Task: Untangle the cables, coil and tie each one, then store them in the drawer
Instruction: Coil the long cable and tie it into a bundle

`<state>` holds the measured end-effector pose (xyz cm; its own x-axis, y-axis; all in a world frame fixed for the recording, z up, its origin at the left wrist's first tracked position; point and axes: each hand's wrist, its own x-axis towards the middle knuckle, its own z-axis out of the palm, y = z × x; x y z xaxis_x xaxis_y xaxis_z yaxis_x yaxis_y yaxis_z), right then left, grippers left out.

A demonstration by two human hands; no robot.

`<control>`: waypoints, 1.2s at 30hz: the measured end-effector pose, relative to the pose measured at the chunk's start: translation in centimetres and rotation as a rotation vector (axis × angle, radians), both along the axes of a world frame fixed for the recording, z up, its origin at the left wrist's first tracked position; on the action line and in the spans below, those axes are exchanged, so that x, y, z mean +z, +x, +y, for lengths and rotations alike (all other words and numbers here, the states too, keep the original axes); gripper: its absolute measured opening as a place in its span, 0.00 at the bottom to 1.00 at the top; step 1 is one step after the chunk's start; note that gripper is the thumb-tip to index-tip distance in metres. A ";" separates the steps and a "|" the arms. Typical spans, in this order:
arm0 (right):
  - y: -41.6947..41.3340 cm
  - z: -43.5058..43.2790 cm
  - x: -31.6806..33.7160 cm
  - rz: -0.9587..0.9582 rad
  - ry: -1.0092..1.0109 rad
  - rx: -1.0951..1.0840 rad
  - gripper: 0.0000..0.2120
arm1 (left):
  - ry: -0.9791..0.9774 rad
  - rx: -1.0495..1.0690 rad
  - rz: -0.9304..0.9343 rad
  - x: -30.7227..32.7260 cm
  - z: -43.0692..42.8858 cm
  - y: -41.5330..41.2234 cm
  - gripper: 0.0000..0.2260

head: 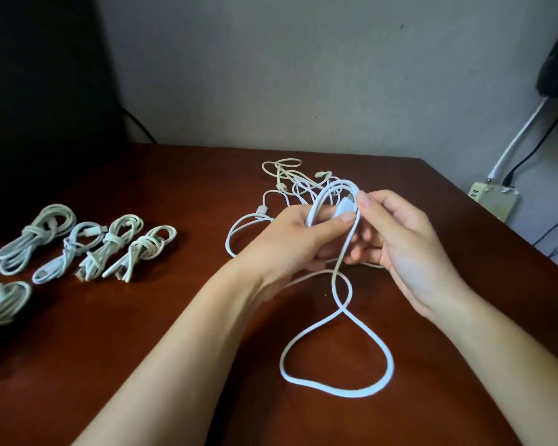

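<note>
The left hand point(290, 239) and the right hand point(403, 239) are hovering close together above the reddish-brown wooden tabletop point(174, 317), both working on a thick white round cable point(342, 392). The left hand is curling its fingers around an upright loop of this cable and pressing its thumb down across the strands. The right hand is facing it with bent fingers, pinching the top of the same loop beside a small white plug point(345, 208). From the hands the cable is hanging down, crossing over itself once and lying on the tabletop in a wide open loop just in front of the forearms. Behind the hands, a loose tangle of thin white and cream cables point(290, 178) is lying on the tabletop, well away from the near edge. Far to the left, five coiled and tied white cable bundles point(116, 243) are resting on the tabletop, four in a row and one nearer at the frame's edge. Beyond the right edge of the tabletop, a beige power strip point(493, 201) is sitting against the grey wall point(303, 75).
</note>
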<state>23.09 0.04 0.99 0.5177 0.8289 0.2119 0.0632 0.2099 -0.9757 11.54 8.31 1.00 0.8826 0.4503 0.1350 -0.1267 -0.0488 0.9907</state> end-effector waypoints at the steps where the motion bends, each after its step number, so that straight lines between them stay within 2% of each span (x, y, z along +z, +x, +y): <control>1: 0.0 0.0 0.0 -0.015 0.003 -0.008 0.12 | -0.004 -0.006 0.005 -0.1 0.1 0.0 0.13; 4: 0.1 -0.1 0.0 -0.034 0.029 -0.030 0.09 | -0.032 -0.012 0.016 -0.1 0.3 0.0 0.10; 7: -0.1 -0.2 0.2 -0.060 0.061 -0.038 0.11 | -0.011 0.005 0.007 -0.2 0.5 0.0 0.08; 14: 0.1 -0.3 -0.1 -0.199 0.042 -0.023 0.13 | 0.053 0.141 -0.070 0.2 0.8 -0.1 0.11; 18: -0.2 -0.4 -0.4 -0.207 -0.047 0.175 0.15 | -0.122 0.331 -0.178 0.3 1.8 -0.1 0.08; 22: -0.4 -0.7 -0.7 -0.336 -0.145 0.368 0.14 | -0.326 0.450 -0.284 0.0 2.9 -0.3 0.08; 29: -0.5 -0.7 -0.9 -0.266 -0.159 0.482 0.23 | -0.425 0.636 -0.415 -0.3 4.0 -0.6 0.07; 36: -1.0 -0.6 -0.5 -0.283 -0.165 0.332 0.06 | -0.512 0.756 -0.556 0.0 4.8 -1.3 0.07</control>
<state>22.13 -0.58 0.45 0.1594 0.9745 0.1580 0.2875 0.1073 -0.9517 10.21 13.13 0.95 0.2231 0.9722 0.0719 -0.6779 0.1017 0.7280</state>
